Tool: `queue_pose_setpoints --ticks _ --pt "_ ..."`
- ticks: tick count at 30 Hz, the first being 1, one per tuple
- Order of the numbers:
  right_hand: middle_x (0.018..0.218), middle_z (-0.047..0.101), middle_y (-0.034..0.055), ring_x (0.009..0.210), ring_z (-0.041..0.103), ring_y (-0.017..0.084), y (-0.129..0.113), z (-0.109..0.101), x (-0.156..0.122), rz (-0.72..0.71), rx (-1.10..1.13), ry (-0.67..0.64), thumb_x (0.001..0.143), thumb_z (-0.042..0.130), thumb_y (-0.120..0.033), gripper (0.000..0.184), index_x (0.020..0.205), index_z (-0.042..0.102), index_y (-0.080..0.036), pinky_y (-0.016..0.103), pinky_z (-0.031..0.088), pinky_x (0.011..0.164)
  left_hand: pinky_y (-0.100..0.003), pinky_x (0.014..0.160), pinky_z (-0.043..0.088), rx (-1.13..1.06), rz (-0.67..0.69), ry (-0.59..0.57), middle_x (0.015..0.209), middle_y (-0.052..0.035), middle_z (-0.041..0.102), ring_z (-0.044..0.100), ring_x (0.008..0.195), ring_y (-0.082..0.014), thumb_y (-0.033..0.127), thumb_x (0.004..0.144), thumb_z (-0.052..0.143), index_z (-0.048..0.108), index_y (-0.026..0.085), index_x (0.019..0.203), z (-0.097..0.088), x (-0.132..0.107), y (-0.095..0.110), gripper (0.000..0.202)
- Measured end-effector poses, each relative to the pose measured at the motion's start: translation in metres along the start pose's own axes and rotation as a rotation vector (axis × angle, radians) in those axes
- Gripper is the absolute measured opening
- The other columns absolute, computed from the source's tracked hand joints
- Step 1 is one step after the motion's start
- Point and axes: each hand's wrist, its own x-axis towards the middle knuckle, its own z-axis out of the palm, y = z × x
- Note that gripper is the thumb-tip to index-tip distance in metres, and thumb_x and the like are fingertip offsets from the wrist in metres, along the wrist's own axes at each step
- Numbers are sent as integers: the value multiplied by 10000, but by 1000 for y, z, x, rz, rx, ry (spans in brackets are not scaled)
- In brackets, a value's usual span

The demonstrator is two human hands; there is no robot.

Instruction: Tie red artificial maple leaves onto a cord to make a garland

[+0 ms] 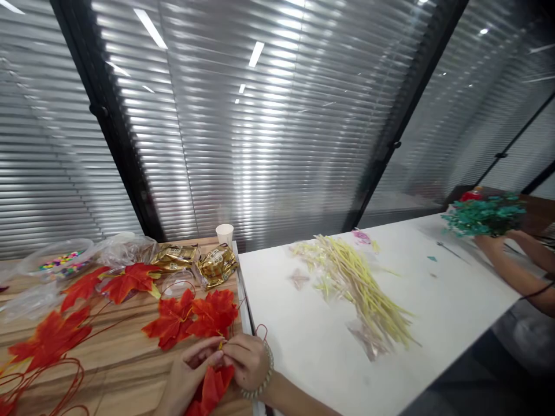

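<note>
My left hand and my right hand meet at the bottom edge over the wooden table. Both pinch a small yellow bit at the stem end of a red fabric maple leaf that hangs below my fingers. A beaded bracelet sits on my right wrist. More red maple leaves on thin red wire stems lie just beyond my hands and off to the left.
Gold foil packets, a white paper cup and clear bags of beads sit at the back. On the white table lies a pile of yellow-green stems. Another person's arms hold teal foliage at right.
</note>
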Motion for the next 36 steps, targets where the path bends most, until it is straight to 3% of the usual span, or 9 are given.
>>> queue_pose_setpoints --ticks 4,8,11,18,21,28,31,36 --pt "625 634 42 535 564 117 -8 -3 2 34 52 60 895 362 -251 314 738 621 -169 211 444 486 -279 631 546 76 75 -15 702 -60 711 648 668 -217 434 499 776 749 207 748 2 -6 16 338" --pt "587 605 37 506 538 117 -16 6 -7 229 170 110 878 417 -302 296 724 626 -161 209 428 454 -270 676 543 184 217 -33 791 -72 719 655 746 -228 366 532 764 754 224 699 2 -9 28 221" --pt "588 596 35 499 530 116 -18 12 -13 333 237 132 857 448 -334 282 734 632 -158 207 424 439 -261 618 539 245 283 -54 741 -71 707 642 678 -208 336 570 743 752 214 712 0 -8 29 187" --pt "686 642 65 622 588 142 -12 1 -12 151 213 85 852 441 -204 217 807 648 -161 238 484 536 -241 557 498 264 283 -105 593 -21 627 560 558 -144 278 589 738 734 170 825 -5 -6 16 260" --pt "695 642 61 629 593 142 -8 -2 -10 155 206 55 849 455 -176 194 817 647 -175 237 486 539 -264 575 509 268 265 -116 565 -8 603 550 542 -141 276 594 725 724 155 854 -5 -6 15 287" --pt "690 646 64 635 598 152 1 -4 -9 215 183 32 839 460 -158 183 827 641 -181 254 490 556 -320 771 524 339 288 -252 911 -71 660 619 758 -167 174 639 631 647 174 1054 -5 -8 20 414" --pt "700 650 59 657 605 153 4 -5 -8 305 256 1 824 487 -178 162 809 648 -184 260 492 586 -348 825 508 442 363 -232 930 -76 659 614 850 -187 156 664 592 619 171 1094 -6 -6 18 431" --pt "711 642 45 582 571 124 5 -3 -8 635 505 -75 744 596 -217 92 773 668 -167 225 452 520 -384 887 475 587 489 -208 1067 -87 633 585 985 -212 157 700 591 616 194 1083 -9 -3 15 385"
